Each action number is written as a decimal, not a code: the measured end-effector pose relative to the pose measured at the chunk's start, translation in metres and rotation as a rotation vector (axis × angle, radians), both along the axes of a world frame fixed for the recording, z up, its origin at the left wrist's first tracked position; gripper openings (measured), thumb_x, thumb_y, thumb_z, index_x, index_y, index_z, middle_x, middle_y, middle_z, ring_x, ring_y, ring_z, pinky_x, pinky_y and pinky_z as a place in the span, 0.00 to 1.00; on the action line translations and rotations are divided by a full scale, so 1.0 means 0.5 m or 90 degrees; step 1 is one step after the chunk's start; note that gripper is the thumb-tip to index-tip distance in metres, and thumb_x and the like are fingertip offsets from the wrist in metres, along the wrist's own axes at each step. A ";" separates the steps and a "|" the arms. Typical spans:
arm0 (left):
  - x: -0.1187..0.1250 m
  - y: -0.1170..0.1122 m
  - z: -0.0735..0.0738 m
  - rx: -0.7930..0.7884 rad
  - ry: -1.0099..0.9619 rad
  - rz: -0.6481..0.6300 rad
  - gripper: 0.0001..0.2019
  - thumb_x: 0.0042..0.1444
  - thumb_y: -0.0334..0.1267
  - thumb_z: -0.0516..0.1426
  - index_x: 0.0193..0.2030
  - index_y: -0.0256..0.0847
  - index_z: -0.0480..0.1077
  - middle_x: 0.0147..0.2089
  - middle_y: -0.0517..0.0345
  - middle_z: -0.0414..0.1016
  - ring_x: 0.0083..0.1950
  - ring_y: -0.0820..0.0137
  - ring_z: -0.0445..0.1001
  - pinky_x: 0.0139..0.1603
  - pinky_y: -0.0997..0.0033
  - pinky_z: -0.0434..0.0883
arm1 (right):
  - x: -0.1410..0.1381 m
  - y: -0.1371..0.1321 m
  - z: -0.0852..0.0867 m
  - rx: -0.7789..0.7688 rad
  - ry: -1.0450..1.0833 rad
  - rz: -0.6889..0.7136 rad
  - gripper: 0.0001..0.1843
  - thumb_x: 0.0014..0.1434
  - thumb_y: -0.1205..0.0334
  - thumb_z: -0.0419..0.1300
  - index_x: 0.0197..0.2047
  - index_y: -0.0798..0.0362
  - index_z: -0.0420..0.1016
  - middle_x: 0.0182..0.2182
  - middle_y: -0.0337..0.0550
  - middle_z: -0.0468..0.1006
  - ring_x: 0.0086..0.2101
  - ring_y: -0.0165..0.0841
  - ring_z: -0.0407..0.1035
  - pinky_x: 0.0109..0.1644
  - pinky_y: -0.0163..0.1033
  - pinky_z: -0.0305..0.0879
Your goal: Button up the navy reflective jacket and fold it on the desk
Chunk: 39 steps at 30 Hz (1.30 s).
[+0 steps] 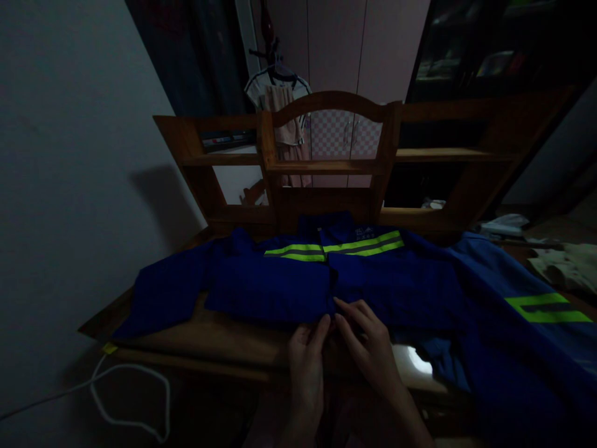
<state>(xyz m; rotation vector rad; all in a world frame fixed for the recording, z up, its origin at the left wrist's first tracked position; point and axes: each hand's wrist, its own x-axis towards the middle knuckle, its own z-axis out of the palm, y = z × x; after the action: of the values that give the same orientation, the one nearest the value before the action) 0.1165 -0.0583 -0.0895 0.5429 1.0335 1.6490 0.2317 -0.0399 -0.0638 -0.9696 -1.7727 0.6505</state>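
Note:
A dark blue work jacket [275, 286] with yellow-green reflective strips lies spread on a wooden desk [242, 336], its collar toward the shelf. One sleeve stretches left; the other side reaches right and hangs over the front edge. My left hand [308, 348] is closed at the lower end of the front opening, thumb and fingers pinching the hem. Beside it, my right hand [366, 339] also pinches the front edge, its index finger and thumb nearly touching the left thumb. The small part between the fingertips is too dark to make out.
A wooden shelf [326, 167] rises behind the jacket. A lighter blue garment [494, 267] lies under its right side. A white cable [135, 367] loops below the desk's left corner, near the wall [84, 186]. Pale cloth [566, 264] lies at the far right.

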 end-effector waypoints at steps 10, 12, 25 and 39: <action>0.002 0.002 -0.002 -0.001 -0.004 0.017 0.16 0.51 0.38 0.64 0.47 0.36 0.73 0.50 0.48 0.73 0.52 0.63 0.72 0.53 0.68 0.68 | -0.003 0.016 -0.033 -0.114 0.040 -0.001 0.31 0.67 0.52 0.55 0.68 0.52 0.51 0.46 0.46 0.69 0.46 0.40 0.65 0.51 0.42 0.64; 0.003 0.001 -0.002 0.007 -0.005 0.017 0.17 0.52 0.38 0.63 0.48 0.37 0.72 0.50 0.48 0.73 0.52 0.63 0.72 0.54 0.67 0.68 | -0.003 0.017 -0.037 -0.159 0.090 0.016 0.34 0.67 0.52 0.55 0.69 0.53 0.46 0.40 0.43 0.71 0.40 0.37 0.68 0.46 0.39 0.67; -0.002 0.006 -0.014 0.013 0.046 0.010 0.15 0.52 0.40 0.63 0.44 0.35 0.71 0.46 0.48 0.74 0.48 0.64 0.73 0.50 0.68 0.69 | -0.007 0.054 -0.063 -0.122 -0.084 -0.157 0.30 0.70 0.43 0.47 0.61 0.60 0.63 0.37 0.53 0.74 0.38 0.45 0.72 0.35 0.41 0.67; -0.003 0.004 -0.025 0.010 0.072 0.043 0.16 0.51 0.43 0.63 0.43 0.33 0.72 0.44 0.48 0.74 0.43 0.67 0.73 0.46 0.70 0.68 | -0.022 0.069 0.006 -0.372 -0.313 -0.272 0.22 0.70 0.52 0.51 0.53 0.65 0.60 0.35 0.59 0.74 0.40 0.46 0.71 0.38 0.37 0.63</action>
<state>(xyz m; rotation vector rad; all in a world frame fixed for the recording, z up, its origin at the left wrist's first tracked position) 0.1148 -0.0560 -0.1019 0.6238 1.1321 1.7024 0.2205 -0.0055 -0.0608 -1.9836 -1.7184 0.7031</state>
